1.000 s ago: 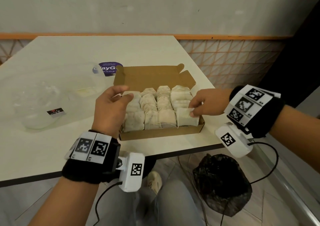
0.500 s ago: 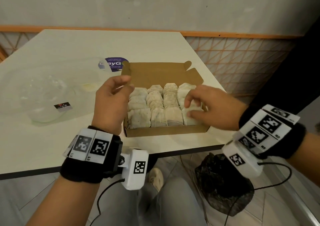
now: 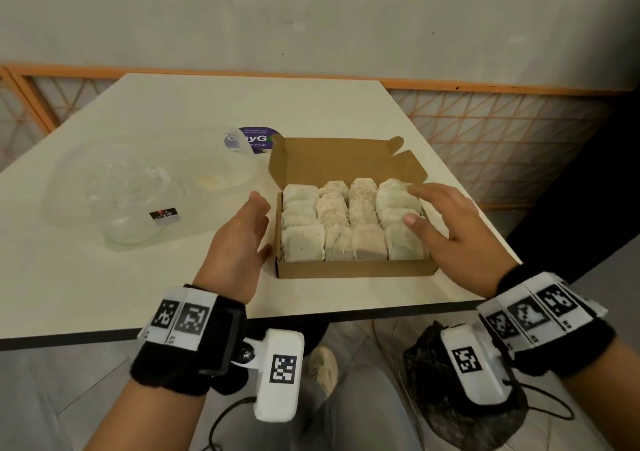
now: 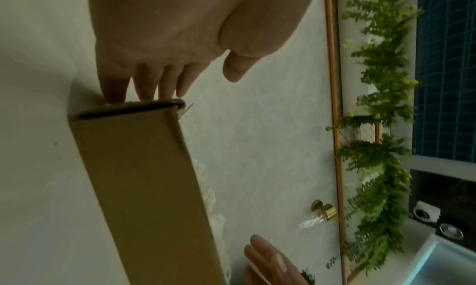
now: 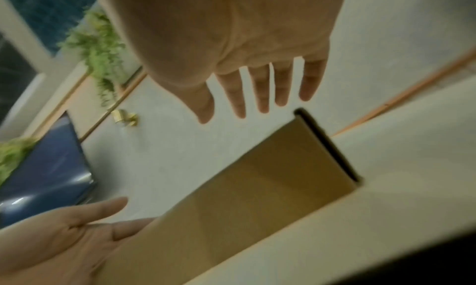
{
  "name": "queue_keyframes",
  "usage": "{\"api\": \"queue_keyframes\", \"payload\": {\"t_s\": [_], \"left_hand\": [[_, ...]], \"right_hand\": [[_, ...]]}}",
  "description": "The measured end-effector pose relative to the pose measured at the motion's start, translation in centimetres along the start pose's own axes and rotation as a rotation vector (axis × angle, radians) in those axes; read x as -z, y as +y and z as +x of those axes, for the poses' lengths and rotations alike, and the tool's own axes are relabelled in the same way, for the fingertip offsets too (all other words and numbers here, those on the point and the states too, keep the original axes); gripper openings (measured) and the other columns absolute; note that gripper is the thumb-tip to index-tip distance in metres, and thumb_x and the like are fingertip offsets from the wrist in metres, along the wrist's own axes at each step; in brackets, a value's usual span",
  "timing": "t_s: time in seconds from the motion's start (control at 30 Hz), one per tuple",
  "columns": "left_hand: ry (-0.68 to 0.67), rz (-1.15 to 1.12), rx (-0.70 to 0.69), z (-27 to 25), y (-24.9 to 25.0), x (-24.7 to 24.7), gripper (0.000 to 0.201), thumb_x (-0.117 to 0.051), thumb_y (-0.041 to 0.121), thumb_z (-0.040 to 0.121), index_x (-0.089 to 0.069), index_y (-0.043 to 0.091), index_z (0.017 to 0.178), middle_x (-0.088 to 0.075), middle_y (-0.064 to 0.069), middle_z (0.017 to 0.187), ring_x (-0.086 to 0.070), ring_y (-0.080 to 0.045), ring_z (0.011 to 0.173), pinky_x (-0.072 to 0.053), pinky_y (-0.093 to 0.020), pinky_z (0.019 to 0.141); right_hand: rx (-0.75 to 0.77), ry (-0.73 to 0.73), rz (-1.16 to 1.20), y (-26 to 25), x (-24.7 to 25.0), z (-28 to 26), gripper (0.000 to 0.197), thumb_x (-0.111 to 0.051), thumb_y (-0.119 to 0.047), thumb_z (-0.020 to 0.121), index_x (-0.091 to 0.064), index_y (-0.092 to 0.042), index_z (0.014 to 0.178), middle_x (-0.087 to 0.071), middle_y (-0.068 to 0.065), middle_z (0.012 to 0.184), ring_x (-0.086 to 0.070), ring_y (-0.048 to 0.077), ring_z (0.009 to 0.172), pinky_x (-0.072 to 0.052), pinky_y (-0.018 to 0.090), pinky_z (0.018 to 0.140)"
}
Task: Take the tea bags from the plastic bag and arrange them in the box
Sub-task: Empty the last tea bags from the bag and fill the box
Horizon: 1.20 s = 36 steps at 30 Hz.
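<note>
Cardboard box [image 3: 353, 270] sits open on the table [image 3: 173, 295], tea bags [image 3: 349, 222] in four rows; our left hand [image 3: 242, 239] and right hand [image 3: 446, 225] flank it, fingers straight. The plastic bag [image 3: 138, 194] lies left. From the left wrist, fingers [image 4: 144, 83] meet the box's edge. From the right wrist, spread fingers [image 5: 260, 90] hover above it

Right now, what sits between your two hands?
The open cardboard box, packed with rows of tea bags, lies between left hand and right hand; head view shows it.
</note>
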<state>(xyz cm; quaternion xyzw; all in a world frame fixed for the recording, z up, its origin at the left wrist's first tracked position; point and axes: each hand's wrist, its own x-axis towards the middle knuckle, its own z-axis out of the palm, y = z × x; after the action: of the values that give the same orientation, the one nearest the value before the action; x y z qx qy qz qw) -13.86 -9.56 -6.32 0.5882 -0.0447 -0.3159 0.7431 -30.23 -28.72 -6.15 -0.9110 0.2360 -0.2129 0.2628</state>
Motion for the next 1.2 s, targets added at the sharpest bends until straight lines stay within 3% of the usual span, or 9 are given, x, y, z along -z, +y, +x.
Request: {"api": "queue_keyframes", "payload": {"t_s": [0.17,0.23,0.33,0.5,0.63,0.73,0.87,1.03,1.2], "left_hand": [[-0.016,0.042,-0.058,-0.5,0.2,-2.1,0.027,-0.039,0.030,0.101,-0.064,0.021,0.095,-0.069,0.024,0.070,-0.061,0.016,0.060,-0.049,-0.010,0.052],[0.067,0.032,-0.139,-0.5,0.4,-2.3,0.021,-0.042,0.023,0.101,-0.063,0.022,0.099,-0.064,0.028,0.080,-0.055,0.022,0.058,-0.043,-0.005,0.046],[0.068,-0.055,-0.147,-0.5,0.7,-2.4,0.020,-0.046,0.023,0.098,-0.063,0.024,0.109,-0.062,0.024,0.095,-0.060,0.018,0.071,-0.046,-0.007,0.051],[0.057,-0.116,-0.022,0.0,0.8,-1.8,0.043,-0.044,0.031,0.099,-0.046,0.016,0.139,-0.046,0.007,0.143,-0.038,-0.009,0.135,-0.030,-0.031,0.107],[-0.051,-0.069,0.008,-0.3,1.0,-1.7,0.037,-0.041,0.032,0.100,-0.048,0.016,0.133,-0.052,0.004,0.135,-0.045,-0.014,0.129,-0.039,-0.029,0.097],[0.017,0.377,-0.286,-0.5,2.1,-1.6,0.021,-0.053,0.023,0.095,-0.060,0.019,0.115,-0.062,0.005,0.119,-0.055,-0.009,0.111,-0.043,-0.027,0.094],[0.081,1.027,-0.570,-0.2,5.2,-0.5,0.036,-0.055,0.025,0.093,-0.053,0.018,0.128,-0.056,0.002,0.129,-0.054,-0.014,0.114,-0.039,-0.028,0.098],[-0.030,1.642,-0.328,3.4,7.5,1.3,0.036,-0.052,0.026,0.094,-0.054,0.013,0.128,-0.059,-0.005,0.128,-0.053,-0.025,0.118,-0.040,-0.032,0.096],[-0.204,1.597,-0.400,2.4,6.7,2.4,0.027,-0.049,0.018,0.096,-0.067,0.019,0.116,-0.068,0.002,0.113,-0.058,-0.015,0.101,-0.040,-0.025,0.087]], "right_hand": [[0.067,-0.193,-0.182,0.4,-1.5,-0.9,0.059,-0.024,-0.063,0.087,-0.045,-0.034,0.134,-0.034,-0.020,0.146,-0.013,-0.003,0.140,0.008,0.046,0.117],[0.146,-0.274,-0.239,-0.1,-1.9,-1.1,0.066,-0.015,-0.065,0.084,-0.048,-0.035,0.132,-0.038,-0.022,0.143,-0.011,-0.007,0.138,0.020,0.044,0.111],[0.144,-0.301,-0.277,-0.3,-2.0,-1.0,0.062,-0.015,-0.059,0.085,-0.048,-0.035,0.132,-0.035,-0.023,0.145,-0.007,-0.008,0.139,0.022,0.046,0.111],[-0.169,0.058,0.312,0.1,-0.4,-1.3,0.042,-0.033,-0.045,0.097,-0.037,-0.035,0.138,-0.032,-0.022,0.141,-0.020,-0.009,0.131,-0.009,0.026,0.114],[-0.398,0.064,0.527,2.0,-2.5,-0.9,0.040,-0.036,-0.027,0.098,-0.044,-0.018,0.136,-0.047,-0.005,0.140,-0.040,0.012,0.130,-0.027,0.036,0.113],[-0.427,0.126,0.464,2.1,-3.6,-0.5,0.045,-0.034,-0.011,0.097,-0.036,-0.014,0.143,-0.040,-0.001,0.145,-0.036,0.015,0.133,-0.025,0.031,0.114],[-0.395,0.147,0.395,1.5,-3.8,0.4,0.045,-0.033,-0.007,0.097,-0.036,-0.010,0.142,-0.040,0.004,0.145,-0.037,0.019,0.132,-0.025,0.025,0.109],[-0.445,0.098,0.396,1.1,-3.8,2.3,0.046,-0.033,-0.005,0.095,-0.039,-0.010,0.140,-0.043,0.008,0.143,-0.039,0.024,0.131,-0.028,0.030,0.109],[-0.486,0.080,0.394,1.0,-3.9,4.4,0.048,-0.036,-0.006,0.094,-0.037,-0.010,0.141,-0.040,0.009,0.145,-0.038,0.027,0.132,-0.028,0.034,0.112]]}}
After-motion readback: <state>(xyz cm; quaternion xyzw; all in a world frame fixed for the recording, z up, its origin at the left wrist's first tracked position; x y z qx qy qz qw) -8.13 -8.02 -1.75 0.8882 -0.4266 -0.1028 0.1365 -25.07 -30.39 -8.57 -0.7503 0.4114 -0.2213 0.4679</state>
